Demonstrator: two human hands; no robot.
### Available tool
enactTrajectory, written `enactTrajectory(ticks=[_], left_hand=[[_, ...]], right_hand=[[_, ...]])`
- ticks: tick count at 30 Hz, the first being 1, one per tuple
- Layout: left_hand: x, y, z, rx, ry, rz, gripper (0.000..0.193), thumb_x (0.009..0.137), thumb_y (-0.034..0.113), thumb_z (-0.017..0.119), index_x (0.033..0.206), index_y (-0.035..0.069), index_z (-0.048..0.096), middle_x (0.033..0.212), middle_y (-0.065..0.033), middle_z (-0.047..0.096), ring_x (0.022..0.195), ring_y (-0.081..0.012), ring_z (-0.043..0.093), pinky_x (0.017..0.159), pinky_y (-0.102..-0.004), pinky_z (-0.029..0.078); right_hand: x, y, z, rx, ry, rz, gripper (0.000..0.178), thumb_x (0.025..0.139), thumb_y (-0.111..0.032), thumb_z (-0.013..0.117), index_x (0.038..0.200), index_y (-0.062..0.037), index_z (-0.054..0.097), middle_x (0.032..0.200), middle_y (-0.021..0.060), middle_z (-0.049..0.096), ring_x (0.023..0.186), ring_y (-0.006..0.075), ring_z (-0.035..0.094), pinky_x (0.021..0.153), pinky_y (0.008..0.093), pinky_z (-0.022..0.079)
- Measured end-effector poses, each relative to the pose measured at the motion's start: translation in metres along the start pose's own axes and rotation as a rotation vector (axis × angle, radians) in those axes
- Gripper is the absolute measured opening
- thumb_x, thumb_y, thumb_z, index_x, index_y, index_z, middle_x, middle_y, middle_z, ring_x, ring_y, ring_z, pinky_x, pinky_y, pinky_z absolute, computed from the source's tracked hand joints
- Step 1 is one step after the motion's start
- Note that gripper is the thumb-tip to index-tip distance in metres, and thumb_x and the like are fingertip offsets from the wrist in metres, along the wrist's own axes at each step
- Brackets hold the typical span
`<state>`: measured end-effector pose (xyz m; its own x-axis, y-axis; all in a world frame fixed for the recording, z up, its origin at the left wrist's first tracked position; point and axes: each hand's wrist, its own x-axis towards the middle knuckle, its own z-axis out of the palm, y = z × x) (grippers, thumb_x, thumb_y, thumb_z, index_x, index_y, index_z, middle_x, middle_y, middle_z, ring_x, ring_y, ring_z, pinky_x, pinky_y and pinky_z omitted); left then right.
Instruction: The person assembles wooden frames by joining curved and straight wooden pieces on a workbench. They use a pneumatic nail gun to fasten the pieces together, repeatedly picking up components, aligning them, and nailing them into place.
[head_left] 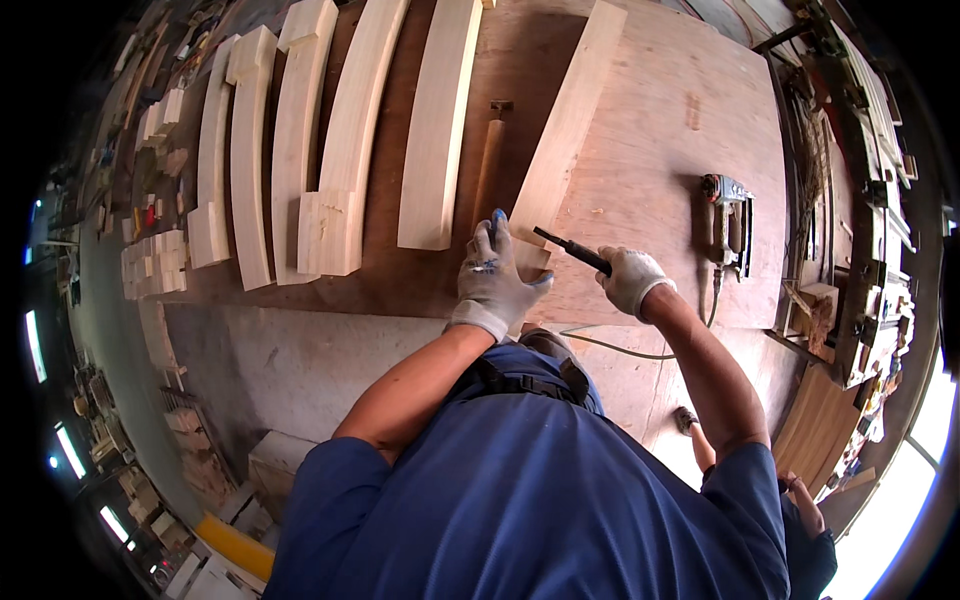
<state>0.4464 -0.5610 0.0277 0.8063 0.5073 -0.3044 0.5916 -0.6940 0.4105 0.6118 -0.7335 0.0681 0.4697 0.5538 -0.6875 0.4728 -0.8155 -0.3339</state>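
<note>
Head view: by the near edge of the tabletop, the right grip wraps a slim dark tool, probably light and stiff, best held by its rear; the left grip spreads near a slanting plank.

pale blotchy floor | left side kinda dim, white light strips glowing | lower right's totally blown-out daylight

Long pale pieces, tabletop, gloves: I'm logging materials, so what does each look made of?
Long pale pieces: wood, apparently unfinished, showing fine lengthwise grain. Tabletop: likely plywood or similar board, broad, flat and dull reddish-brown. Gloves: probably fabric, whitish and matt; I can't tell if they're coated.
</note>
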Motion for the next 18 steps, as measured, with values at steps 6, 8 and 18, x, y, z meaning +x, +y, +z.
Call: enactTrajectory(ticks=[6,8,18], left_hand=[[0.000,0.000,0.001,-0.004,0.039,0.009,0.124,0.078,0.055,0.084,0.167,-0.003,0.020,0.159,-0.0294,0.035,0.146,-0.0433,0.042,0.117,-0.0479,0.045],[0.000,0.000,-0.001,-0.015,0.036,0.010,0.124,0.078,0.055,0.084,0.167,-0.003,0.019,0.159,-0.0295,0.035,0.145,-0.0435,0.043,0.117,-0.0480,0.045],[0.002,0.001,0.000,-0.030,0.002,-0.020,0.129,0.076,0.056,0.086,0.168,-0.002,0.017,0.162,-0.0288,0.034,0.147,-0.0431,0.042,0.119,-0.0481,0.044]], right_hand=[[0.010,-0.017,-0.011,-0.126,-0.062,-0.014,0.029,0.098,-0.021,0.063,0.121,-0.0038,0.071,0.110,0.0264,0.075,0.109,0.0449,0.071,0.095,0.0518,0.056],[0.011,-0.020,-0.011,-0.177,-0.075,-0.003,0.029,0.099,-0.021,0.066,0.123,-0.0045,0.071,0.112,0.0265,0.074,0.109,0.0451,0.071,0.094,0.0525,0.055],[0.012,-0.026,-0.034,-0.106,-0.218,0.009,0.041,0.098,-0.038,0.069,0.115,-0.0006,0.076,0.109,0.0269,0.076,0.108,0.0431,0.073,0.094,0.0482,0.056]])
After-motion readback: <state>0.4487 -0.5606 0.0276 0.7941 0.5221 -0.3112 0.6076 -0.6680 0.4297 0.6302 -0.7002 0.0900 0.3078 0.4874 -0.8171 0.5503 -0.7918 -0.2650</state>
